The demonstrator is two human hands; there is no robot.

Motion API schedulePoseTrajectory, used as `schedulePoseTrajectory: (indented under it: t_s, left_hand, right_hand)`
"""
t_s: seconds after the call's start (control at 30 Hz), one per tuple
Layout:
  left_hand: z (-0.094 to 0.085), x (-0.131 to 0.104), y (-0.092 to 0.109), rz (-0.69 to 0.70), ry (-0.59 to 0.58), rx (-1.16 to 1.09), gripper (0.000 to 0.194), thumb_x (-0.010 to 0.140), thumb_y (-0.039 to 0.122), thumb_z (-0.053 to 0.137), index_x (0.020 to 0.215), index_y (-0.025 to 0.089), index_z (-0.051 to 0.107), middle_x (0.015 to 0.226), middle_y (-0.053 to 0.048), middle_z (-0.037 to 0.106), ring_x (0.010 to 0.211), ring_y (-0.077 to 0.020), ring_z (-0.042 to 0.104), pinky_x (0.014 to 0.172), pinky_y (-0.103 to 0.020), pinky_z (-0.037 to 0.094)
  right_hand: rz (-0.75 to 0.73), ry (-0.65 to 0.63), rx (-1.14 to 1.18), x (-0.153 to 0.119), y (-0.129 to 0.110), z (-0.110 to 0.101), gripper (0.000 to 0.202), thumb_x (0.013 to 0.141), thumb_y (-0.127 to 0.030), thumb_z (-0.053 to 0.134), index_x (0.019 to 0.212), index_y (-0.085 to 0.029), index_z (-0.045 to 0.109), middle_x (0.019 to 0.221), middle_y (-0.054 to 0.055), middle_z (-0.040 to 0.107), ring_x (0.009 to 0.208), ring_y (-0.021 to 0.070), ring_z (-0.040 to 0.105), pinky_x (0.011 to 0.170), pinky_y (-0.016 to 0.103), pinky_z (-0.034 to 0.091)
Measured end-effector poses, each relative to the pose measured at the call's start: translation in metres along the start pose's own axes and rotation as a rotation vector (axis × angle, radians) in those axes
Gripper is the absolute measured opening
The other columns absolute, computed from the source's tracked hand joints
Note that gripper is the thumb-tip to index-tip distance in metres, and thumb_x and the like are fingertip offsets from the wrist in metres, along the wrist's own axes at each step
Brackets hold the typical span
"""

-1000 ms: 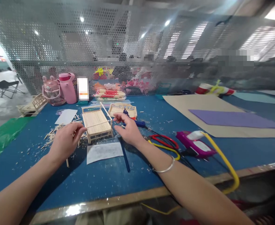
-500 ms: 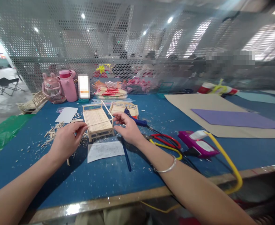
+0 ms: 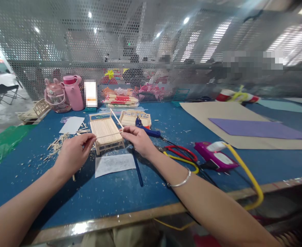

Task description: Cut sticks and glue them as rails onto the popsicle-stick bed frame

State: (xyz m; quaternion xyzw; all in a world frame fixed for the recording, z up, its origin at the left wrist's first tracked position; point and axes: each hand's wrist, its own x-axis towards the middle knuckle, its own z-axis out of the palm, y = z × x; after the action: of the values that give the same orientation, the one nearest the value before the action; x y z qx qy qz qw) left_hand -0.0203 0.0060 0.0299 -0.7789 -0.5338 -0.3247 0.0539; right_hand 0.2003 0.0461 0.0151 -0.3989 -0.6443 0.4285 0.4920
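A small bed-like frame made of thin wooden sticks (image 3: 104, 128) stands on the blue table, with a slatted top and raised rails. Across its near side runs a thin wooden stick (image 3: 108, 136). My left hand (image 3: 75, 151) is closed, pinching the left end of this stick. At the right end, the thumb and fingers of my right hand (image 3: 137, 139) are pinched together by the frame's corner; the fingers partly hide that corner. A white paper sheet (image 3: 115, 165) and a dark blue pen-like rod (image 3: 138, 169) lie just in front of the frame.
Behind my right hand are a blue glue gun (image 3: 152, 132) and a second stick piece (image 3: 130, 118). Red-and-yellow-handled pliers (image 3: 183, 152) and a purple power strip (image 3: 215, 157) lie to the right. Stick scraps (image 3: 58, 144) are at left, pink bottles (image 3: 73, 94) behind.
My right hand has moved slightly left, and its parted fingers have closed at the stick's right end. My left hand keeps its pinch. The view has shifted slightly.
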Motion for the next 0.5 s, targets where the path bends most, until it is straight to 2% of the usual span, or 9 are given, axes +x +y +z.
schedulePoseTrajectory:
  t_s: [0.5]
  left_hand:
    - [0.0016,0.0008,0.0015,-0.040,-0.007,-0.062,0.025,0.084,0.034,0.047,0.084,0.021,0.068,0.066,-0.002,0.070,0.056,-0.0168,0.063,0.056,-0.025,0.045]
  right_hand:
    - [0.011,0.002,0.045,0.0029,0.0014,0.0037,0.017,0.069,-0.036,0.063,0.072,-0.020,0.058,0.066,-0.003,0.054,0.060,0.0094,0.047,0.061,0.026,0.041]
